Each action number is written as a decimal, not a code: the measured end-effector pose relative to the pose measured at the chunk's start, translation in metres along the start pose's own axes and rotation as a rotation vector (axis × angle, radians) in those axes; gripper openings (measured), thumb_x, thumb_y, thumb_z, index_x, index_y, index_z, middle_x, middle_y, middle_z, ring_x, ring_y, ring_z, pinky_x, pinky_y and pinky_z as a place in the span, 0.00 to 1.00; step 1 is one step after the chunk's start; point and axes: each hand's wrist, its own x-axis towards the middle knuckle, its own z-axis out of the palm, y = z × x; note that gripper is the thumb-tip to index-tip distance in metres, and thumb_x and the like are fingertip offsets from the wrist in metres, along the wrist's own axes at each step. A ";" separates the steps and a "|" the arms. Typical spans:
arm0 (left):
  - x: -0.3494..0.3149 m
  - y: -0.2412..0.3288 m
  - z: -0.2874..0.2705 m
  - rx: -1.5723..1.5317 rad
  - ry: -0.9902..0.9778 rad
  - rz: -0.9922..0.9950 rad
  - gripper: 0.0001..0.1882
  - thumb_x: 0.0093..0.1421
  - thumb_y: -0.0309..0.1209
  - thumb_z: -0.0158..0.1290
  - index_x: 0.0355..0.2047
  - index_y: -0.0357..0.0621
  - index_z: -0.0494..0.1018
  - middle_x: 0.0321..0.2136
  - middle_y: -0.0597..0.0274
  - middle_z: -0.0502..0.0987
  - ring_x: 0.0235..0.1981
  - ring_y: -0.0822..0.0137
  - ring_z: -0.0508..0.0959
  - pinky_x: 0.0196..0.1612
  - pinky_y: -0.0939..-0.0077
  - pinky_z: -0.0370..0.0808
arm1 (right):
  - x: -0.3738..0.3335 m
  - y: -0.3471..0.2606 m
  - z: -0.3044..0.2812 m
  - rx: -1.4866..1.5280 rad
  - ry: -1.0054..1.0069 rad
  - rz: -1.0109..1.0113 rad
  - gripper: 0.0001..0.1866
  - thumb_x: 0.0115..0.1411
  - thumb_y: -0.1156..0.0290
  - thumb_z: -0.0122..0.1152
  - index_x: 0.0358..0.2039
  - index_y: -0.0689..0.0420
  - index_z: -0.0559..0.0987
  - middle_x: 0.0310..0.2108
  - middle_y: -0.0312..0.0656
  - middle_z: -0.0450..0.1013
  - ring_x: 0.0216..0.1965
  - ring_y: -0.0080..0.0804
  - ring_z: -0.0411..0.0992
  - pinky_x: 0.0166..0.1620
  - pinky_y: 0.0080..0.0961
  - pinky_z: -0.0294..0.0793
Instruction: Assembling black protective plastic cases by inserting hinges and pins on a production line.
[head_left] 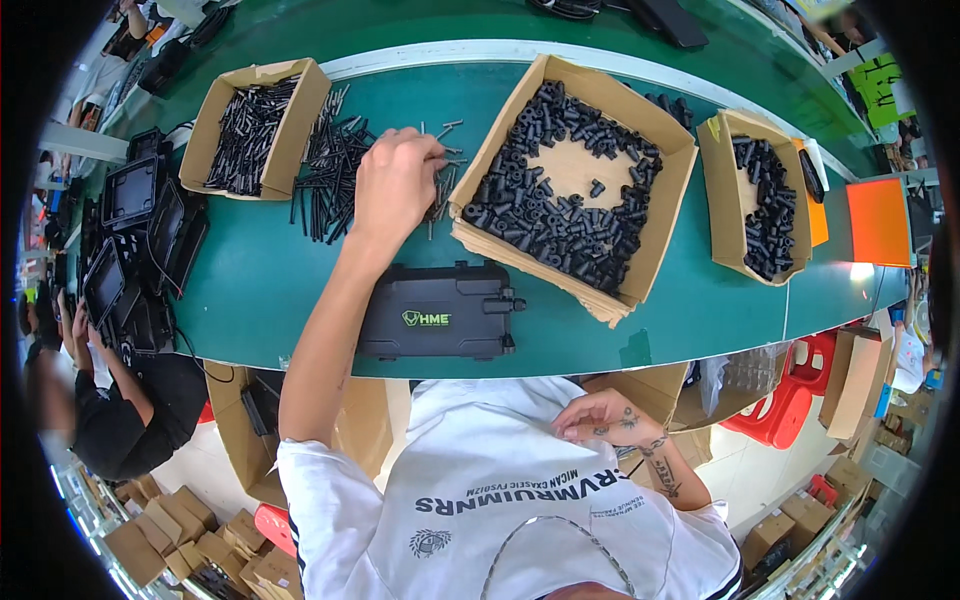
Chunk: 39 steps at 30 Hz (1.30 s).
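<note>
Left hand at the loose thin pins, perhaps pinching one; right hand near the white shirt.

Apparently pins, behind the case

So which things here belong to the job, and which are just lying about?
Likely in the job:
loose rods beside the left hand
black case
black fittings

Apparently just lying about:
red stools
floor cartons

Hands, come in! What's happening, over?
Left hand at the thin pins, grip hidden. Right hand off the table, by the white shirt. Closed black case beside left forearm.
</note>
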 end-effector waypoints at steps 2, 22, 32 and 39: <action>0.001 0.003 -0.008 -0.067 0.114 0.068 0.05 0.52 0.22 0.59 0.30 0.38 0.81 0.30 0.51 0.79 0.34 0.50 0.78 0.40 0.60 0.75 | -0.001 -0.006 0.000 0.045 -0.012 0.017 0.09 0.62 0.80 0.63 0.43 0.65 0.82 0.33 0.37 0.78 0.34 0.19 0.74 0.38 0.16 0.73; -0.172 0.149 0.004 -1.236 0.350 -0.463 0.13 0.62 0.14 0.54 0.48 0.30 0.76 0.42 0.55 0.72 0.38 0.72 0.76 0.42 0.80 0.75 | 0.088 -0.059 0.089 0.105 0.580 -0.986 0.11 0.56 0.87 0.66 0.41 0.69 0.80 0.40 0.49 0.79 0.41 0.35 0.76 0.45 0.26 0.76; -0.167 0.135 -0.009 -1.332 0.152 -0.424 0.10 0.62 0.16 0.55 0.44 0.28 0.77 0.43 0.50 0.75 0.41 0.68 0.77 0.44 0.77 0.76 | 0.083 -0.079 0.071 0.032 0.370 -1.075 0.10 0.57 0.87 0.64 0.41 0.69 0.80 0.38 0.50 0.78 0.40 0.34 0.76 0.43 0.27 0.77; -0.166 0.130 -0.013 -1.049 0.286 -0.276 0.11 0.55 0.13 0.61 0.40 0.31 0.77 0.36 0.51 0.78 0.37 0.66 0.79 0.39 0.76 0.77 | 0.083 -0.077 0.076 0.058 0.481 -1.022 0.11 0.58 0.88 0.62 0.42 0.69 0.81 0.40 0.51 0.78 0.37 0.31 0.79 0.40 0.23 0.82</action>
